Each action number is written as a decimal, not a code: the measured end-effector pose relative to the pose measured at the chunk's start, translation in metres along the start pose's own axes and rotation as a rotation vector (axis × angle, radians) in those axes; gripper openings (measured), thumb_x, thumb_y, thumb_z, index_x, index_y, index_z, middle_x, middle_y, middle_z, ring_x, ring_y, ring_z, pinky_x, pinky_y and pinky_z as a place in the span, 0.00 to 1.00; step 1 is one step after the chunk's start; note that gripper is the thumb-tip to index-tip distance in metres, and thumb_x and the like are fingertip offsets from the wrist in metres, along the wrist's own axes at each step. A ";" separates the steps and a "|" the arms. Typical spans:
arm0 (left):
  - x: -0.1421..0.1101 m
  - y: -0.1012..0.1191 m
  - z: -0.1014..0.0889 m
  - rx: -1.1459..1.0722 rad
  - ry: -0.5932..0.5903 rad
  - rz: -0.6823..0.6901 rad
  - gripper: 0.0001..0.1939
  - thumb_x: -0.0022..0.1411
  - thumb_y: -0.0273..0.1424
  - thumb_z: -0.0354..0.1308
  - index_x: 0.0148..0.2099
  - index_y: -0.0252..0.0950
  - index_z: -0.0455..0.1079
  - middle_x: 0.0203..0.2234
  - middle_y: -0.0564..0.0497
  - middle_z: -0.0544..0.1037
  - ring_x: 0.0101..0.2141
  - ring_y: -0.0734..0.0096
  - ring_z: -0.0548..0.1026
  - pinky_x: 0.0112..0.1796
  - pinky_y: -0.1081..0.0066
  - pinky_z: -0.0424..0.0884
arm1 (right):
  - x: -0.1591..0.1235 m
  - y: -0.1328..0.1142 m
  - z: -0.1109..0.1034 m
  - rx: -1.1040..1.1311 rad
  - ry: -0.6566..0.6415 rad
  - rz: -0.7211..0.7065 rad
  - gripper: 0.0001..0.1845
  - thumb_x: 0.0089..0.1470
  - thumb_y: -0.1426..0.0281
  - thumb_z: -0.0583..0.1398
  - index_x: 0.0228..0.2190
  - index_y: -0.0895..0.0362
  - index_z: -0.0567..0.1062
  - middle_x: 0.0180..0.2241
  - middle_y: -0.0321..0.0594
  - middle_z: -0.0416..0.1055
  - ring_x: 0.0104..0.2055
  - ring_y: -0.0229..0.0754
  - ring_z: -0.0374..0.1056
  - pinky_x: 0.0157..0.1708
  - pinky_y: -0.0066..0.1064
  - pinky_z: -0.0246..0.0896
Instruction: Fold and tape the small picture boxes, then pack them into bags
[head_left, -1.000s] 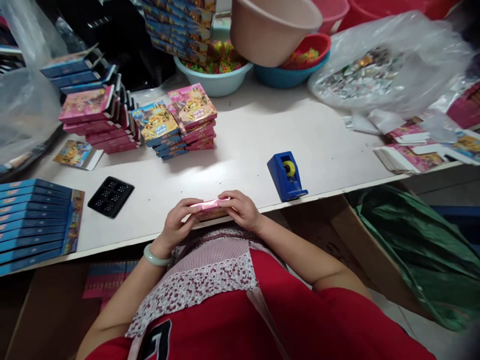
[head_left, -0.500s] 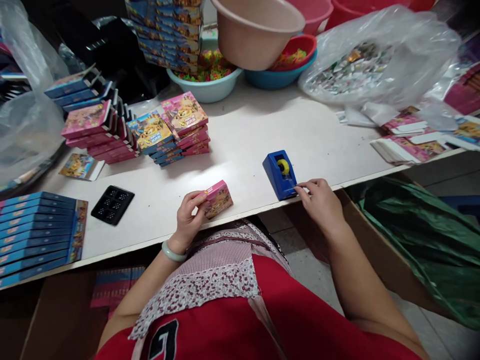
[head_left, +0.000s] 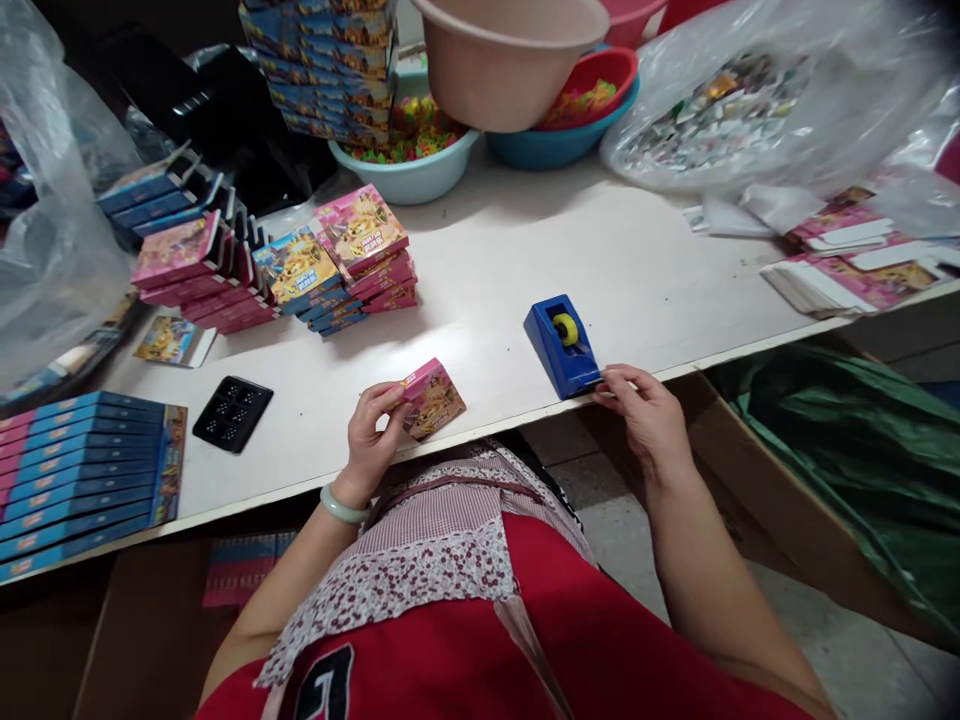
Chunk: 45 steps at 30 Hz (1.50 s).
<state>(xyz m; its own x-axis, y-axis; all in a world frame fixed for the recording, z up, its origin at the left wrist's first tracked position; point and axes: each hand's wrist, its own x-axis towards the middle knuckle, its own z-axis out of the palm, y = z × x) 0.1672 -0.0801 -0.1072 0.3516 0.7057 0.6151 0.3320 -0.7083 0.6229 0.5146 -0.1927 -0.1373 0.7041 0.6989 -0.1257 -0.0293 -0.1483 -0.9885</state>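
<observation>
My left hand [head_left: 375,430] holds a small pink picture box [head_left: 433,402] between thumb and fingers, tilted over the table's front edge. A blue tape dispenser [head_left: 551,345] with a yellow-cored roll of tape [head_left: 566,329] stands to the right of the box. At the dispenser's front cutting edge, the thumb and fingers of my right hand [head_left: 641,415] are pinched together on the tape; its clear end is too fine to make out. To the left lies a black tray [head_left: 232,413] with dotted dice in its compartments.
Stacks of pink boxes [head_left: 365,230] and blue boxes [head_left: 296,268] stand behind the left hand. A row of blue boxes [head_left: 82,480] fills the front left. Basins [head_left: 510,60] and a plastic bag [head_left: 720,120] line the back. Flat cartons [head_left: 847,280] lie at right.
The pink box has turned so that its picture face shows more. My right hand has shifted slightly and its fingers have curled more at the dispenser's front. The view has moved a little.
</observation>
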 end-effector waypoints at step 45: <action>0.177 -0.190 -0.215 0.556 0.172 -0.245 0.26 0.55 0.24 0.66 0.56 0.31 0.70 0.63 0.37 0.67 0.67 0.45 0.58 0.66 0.42 0.52 | 0.127 -0.149 0.321 -0.060 -0.621 -0.316 0.20 0.57 0.62 0.60 0.50 0.52 0.71 0.41 0.44 0.77 0.40 0.49 0.77 0.35 0.43 0.77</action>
<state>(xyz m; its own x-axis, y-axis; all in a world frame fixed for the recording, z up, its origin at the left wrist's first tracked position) -0.0221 0.1827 -0.0123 0.0772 0.8077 0.5845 0.8065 -0.3953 0.4397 0.3808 0.1427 -0.0331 0.1365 0.9828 0.1247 0.1621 0.1020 -0.9815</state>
